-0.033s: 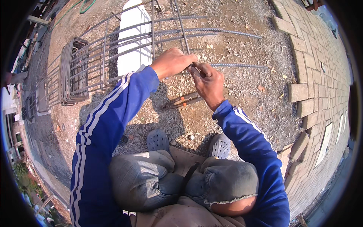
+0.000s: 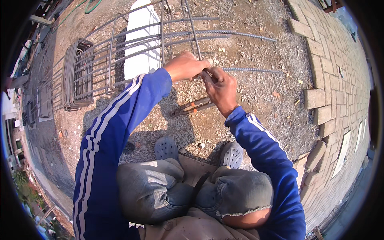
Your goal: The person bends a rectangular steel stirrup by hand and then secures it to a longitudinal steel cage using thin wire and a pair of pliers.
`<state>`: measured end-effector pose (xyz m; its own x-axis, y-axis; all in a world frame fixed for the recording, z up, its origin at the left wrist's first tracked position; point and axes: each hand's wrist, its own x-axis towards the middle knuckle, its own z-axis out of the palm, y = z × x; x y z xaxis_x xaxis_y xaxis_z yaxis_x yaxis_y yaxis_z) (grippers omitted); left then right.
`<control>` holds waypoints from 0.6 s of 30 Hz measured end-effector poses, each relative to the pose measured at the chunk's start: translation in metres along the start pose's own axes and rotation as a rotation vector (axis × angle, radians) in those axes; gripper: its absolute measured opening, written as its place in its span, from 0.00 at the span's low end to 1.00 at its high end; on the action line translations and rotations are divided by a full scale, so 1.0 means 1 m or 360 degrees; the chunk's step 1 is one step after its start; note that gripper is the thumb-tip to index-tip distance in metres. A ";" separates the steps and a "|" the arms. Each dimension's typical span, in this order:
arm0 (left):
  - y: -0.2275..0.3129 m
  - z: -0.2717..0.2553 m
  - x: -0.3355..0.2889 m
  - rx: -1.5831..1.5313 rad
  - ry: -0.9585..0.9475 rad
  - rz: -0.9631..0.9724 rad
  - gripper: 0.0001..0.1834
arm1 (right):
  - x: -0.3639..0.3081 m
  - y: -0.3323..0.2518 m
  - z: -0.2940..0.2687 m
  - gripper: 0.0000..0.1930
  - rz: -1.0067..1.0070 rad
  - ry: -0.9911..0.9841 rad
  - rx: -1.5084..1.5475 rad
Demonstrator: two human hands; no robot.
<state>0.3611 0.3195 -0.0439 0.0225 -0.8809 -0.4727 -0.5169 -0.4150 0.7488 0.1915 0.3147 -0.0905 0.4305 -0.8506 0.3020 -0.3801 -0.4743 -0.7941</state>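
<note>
A rebar cage [image 2: 176,34] of long ribbed bars and square stirrups lies before me. At its near corner, where a stirrup [image 2: 193,30] meets the lowest long bar [image 2: 252,70], both hands work close together. My left hand [image 2: 185,66] is closed around the bar there, its thumb pointing right. My right hand [image 2: 221,88] pinches at the same joint with thumb and forefinger, and what lies between them is too small to make out. On the gravel just below the hands rest pincers [image 2: 193,107] with orange marks on their handles.
A stack of stirrups [image 2: 76,76] hangs around the bars at left. A white board [image 2: 140,44] lies under the cage. Paving blocks [image 2: 338,80] run along the right, with loose ones [image 2: 316,98] at their edge. My clog-shod feet [image 2: 166,148] stand on gravel.
My left hand and sleeve have shifted slightly to the right, closer to the right hand. The right hand stays almost in place at the joint.
</note>
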 end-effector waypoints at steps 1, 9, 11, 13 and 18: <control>0.000 0.002 0.004 -0.0092 -0.0072 -0.0041 0.25 | 0.000 0.004 0.000 0.10 -0.0047 -0.0019 -0.0002; -0.004 0.002 0.003 -0.0220 -0.0242 -0.0064 0.32 | -0.006 0.003 0.001 0.14 -0.0115 -0.0066 -0.0087; -0.003 0.001 0.003 -0.0248 -0.0298 -0.0085 0.29 | -0.007 0.003 0.002 0.12 0.0066 -0.0052 0.0024; -0.006 0.000 0.003 -0.0368 -0.0346 -0.0123 0.26 | -0.008 -0.002 0.003 0.11 0.0059 0.0009 0.0090; -0.020 -0.004 0.004 -0.0521 -0.0497 -0.0153 0.18 | -0.037 -0.008 -0.001 0.07 0.0234 0.0134 0.0477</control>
<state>0.3746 0.3234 -0.0586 -0.2276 -0.7449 -0.6271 -0.2267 -0.5858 0.7781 0.1774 0.3496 -0.0948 0.3150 -0.9266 0.2052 -0.1703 -0.2678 -0.9483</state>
